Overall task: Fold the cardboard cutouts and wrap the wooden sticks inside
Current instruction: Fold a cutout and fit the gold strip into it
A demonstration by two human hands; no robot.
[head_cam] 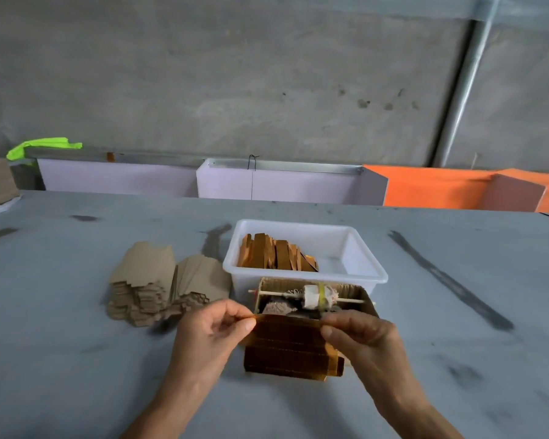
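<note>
Pinching the cardboard cutout [290, 346] top corners, left hand [208, 332], right hand [362, 339]

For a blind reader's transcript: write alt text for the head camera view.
Two bare hands, left hand and right hand, pinch the top edge of a creased brown cardboard cutout over a grey table. Behind it sit a small cardboard box holding a stick-mounted spool and a white tub of folded brown pieces; stacks of cutouts lie left.
</note>
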